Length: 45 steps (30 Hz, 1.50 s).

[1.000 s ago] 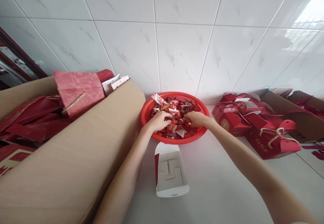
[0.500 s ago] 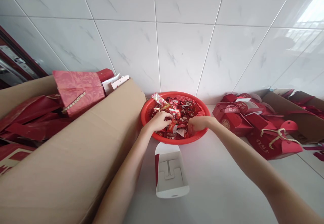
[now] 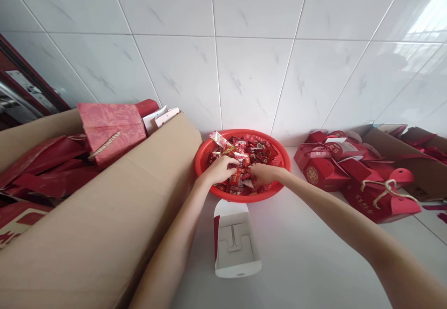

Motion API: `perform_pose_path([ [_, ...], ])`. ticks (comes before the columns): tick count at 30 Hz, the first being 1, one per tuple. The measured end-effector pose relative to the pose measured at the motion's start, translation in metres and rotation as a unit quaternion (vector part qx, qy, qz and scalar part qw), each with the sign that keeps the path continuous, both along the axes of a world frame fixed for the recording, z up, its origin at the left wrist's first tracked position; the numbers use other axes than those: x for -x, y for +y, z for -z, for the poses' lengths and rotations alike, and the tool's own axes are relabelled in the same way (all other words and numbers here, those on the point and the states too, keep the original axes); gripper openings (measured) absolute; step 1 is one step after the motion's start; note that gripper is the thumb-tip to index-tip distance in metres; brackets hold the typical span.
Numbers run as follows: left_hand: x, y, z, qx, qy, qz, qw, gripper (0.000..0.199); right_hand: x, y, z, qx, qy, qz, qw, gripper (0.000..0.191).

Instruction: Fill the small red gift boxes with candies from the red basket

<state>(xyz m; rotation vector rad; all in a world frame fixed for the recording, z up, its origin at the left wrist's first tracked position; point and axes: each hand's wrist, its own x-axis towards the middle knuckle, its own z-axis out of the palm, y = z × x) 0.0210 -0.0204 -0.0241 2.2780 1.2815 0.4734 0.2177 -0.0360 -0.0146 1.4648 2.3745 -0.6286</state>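
Note:
A round red plastic basket (image 3: 284, 178) holds a heap of wrapped candies (image 3: 240, 157), mostly in red and brown wrappers. Over the left part of the heap, my left hand (image 3: 220, 169) has its fingers curled onto a red wrapped candy (image 3: 236, 178). My right hand (image 3: 262, 175) dips in from the right, fingertips bunched on candies in the middle and partly hidden among them. Just in front of the basket stands an open small box (image 3: 237, 241), white inside with a red outer side; nothing lies in it.
To the left stands a large cardboard box (image 3: 139, 197) full of red folded boxes and a pink patterned bag (image 3: 111, 130). Several red gift boxes (image 3: 323, 164), one with a rope handle, are piled at right beside another cardboard carton (image 3: 401, 160). A tiled wall (image 3: 251, 76) rises behind.
My right hand has moved left across the candies, closer to my left hand. The left hand stays nearly in place. The view has tilted slightly up.

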Motion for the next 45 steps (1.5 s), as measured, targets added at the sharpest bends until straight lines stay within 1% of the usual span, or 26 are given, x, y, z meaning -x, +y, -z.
perform_pose_path([
  [2, -0.001, 0.0, 0.0, -0.003, -0.004, -0.003, 1.0, 0.033, -0.005, 0.003, 0.003, -0.024, 0.047, 0.022, 0.998, 0.009],
  [5, -0.001, 0.0, -0.001, -0.003, -0.007, -0.007, 1.0, 0.036, -0.008, 0.006, 0.005, -0.08, 0.112, 0.084, 0.987, 0.004],
  [8, -0.001, -0.001, -0.003, 0.003, -0.013, -0.007, 1.0, 0.038, -0.005, 0.007, 0.004, -0.1, 0.173, 0.132, 0.971, 0.005],
  [10, -0.001, -0.002, -0.003, 0.013, -0.022, -0.007, 1.0, 0.039, -0.002, 0.008, 0.003, -0.115, 0.201, 0.134, 0.963, 0.007],
  [12, -0.001, -0.001, -0.002, 0.023, -0.037, -0.012, 0.999, 0.041, 0.0, 0.008, 0.004, -0.145, 0.214, 0.127, 0.958, 0.011],
  [15, -0.001, 0.0, 0.001, 0.029, -0.077, -0.029, 0.996, 0.042, -0.003, 0.008, 0.006, -0.168, 0.193, 0.125, 0.959, 0.031],
  [17, -0.001, 0.002, 0.003, 0.039, -0.115, -0.049, 0.991, 0.04, -0.006, 0.008, 0.008, -0.167, 0.189, 0.124, 0.96, 0.037],
  [20, 0.0, 0.004, 0.005, 0.076, -0.179, -0.086, 0.977, 0.032, -0.009, 0.01, 0.011, -0.176, 0.225, 0.116, 0.951, 0.029],
  [22, 0.002, 0.006, 0.007, 0.078, -0.217, -0.107, 0.967, 0.026, -0.008, 0.011, 0.011, -0.191, 0.272, 0.133, 0.934, 0.023],
  [24, 0.004, 0.007, 0.007, 0.059, -0.259, -0.116, 0.957, 0.02, -0.006, 0.011, 0.009, -0.186, 0.334, 0.168, 0.908, 0.014],
  [26, 0.006, 0.008, 0.006, 0.052, -0.308, -0.104, 0.944, 0.016, -0.003, 0.009, 0.005, -0.148, 0.405, 0.194, 0.881, 0.005],
  [29, 0.007, 0.006, 0.004, 0.066, -0.357, -0.068, 0.929, 0.022, 0.0, 0.001, -0.002, -0.064, 0.51, 0.194, 0.836, 0.025],
  [31, 0.007, 0.004, 0.002, 0.073, -0.355, -0.043, 0.931, 0.027, 0.003, -0.004, -0.005, -0.023, 0.57, 0.177, 0.802, 0.033],
  [33, 0.007, 0.002, 0.001, 0.071, -0.345, -0.029, 0.935, 0.027, 0.006, -0.009, -0.006, -0.024, 0.616, 0.176, 0.767, 0.038],
  [35, 0.007, 0.002, 0.0, 0.047, -0.325, -0.04, 0.944, 0.022, 0.009, -0.011, -0.006, -0.047, 0.662, 0.2, 0.721, 0.041],
  [37, 0.006, 0.001, -0.002, 0.02, -0.259, -0.061, 0.964, 0.019, 0.01, -0.012, -0.006, -0.048, 0.712, 0.231, 0.662, 0.039],
  [39, 0.004, 0.0, -0.004, 0.027, -0.137, -0.062, 0.988, 0.021, 0.01, -0.012, -0.006, -0.031, 0.751, 0.254, 0.609, 0.035],
  [40, 0.003, -0.001, -0.006, 0.041, -0.064, -0.052, 0.996, 0.026, 0.009, -0.011, -0.006, -0.027, 0.762, 0.266, 0.59, 0.033],
  [41, 0.001, -0.001, -0.008, 0.054, 0.006, -0.041, 0.998, 0.033, 0.008, -0.011, -0.006, -0.026, 0.769, 0.279, 0.574, 0.031],
  [43, -0.004, -0.002, -0.013, 0.066, 0.117, -0.02, 0.991, 0.045, 0.005, -0.011, -0.006, -0.028, 0.779, 0.303, 0.548, 0.027],
  [44, -0.007, -0.003, -0.015, 0.067, 0.156, -0.012, 0.985, 0.046, 0.004, -0.011, -0.005, -0.026, 0.785, 0.311, 0.536, 0.025],
  [45, -0.01, -0.003, -0.017, 0.068, 0.185, -0.006, 0.98, 0.041, 0.003, -0.011, -0.004, -0.023, 0.79, 0.317, 0.524, 0.023],
])
